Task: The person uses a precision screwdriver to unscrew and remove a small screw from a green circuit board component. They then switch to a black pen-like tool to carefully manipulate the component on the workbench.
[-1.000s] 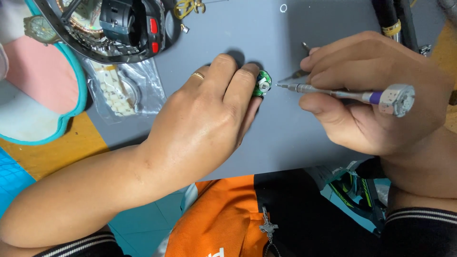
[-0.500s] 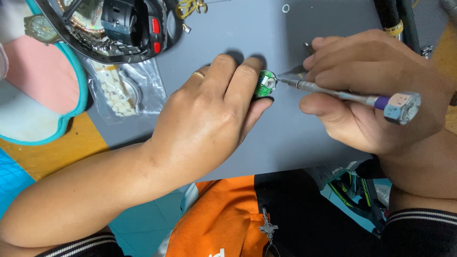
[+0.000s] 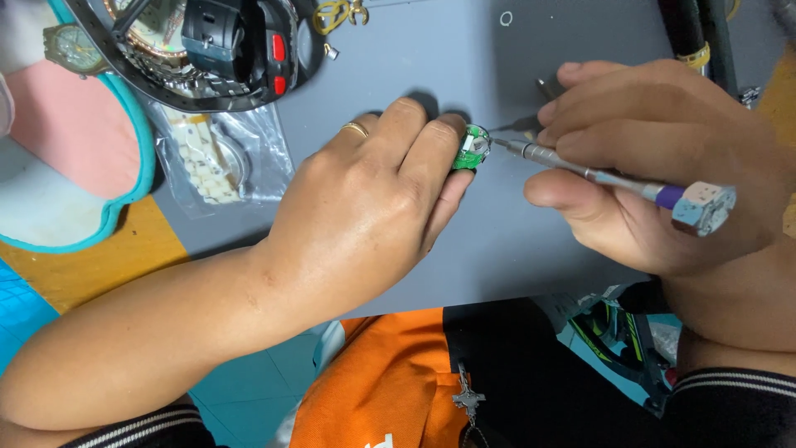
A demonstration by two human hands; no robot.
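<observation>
grey mat [image 3: 431, 50], orange tabletop [image 3: 99, 265], teal floor [image 3: 249, 382]

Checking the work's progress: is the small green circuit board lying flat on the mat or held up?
Held up: left hand fingertips pinch the green circuit board on edge above the grey mat.
</observation>
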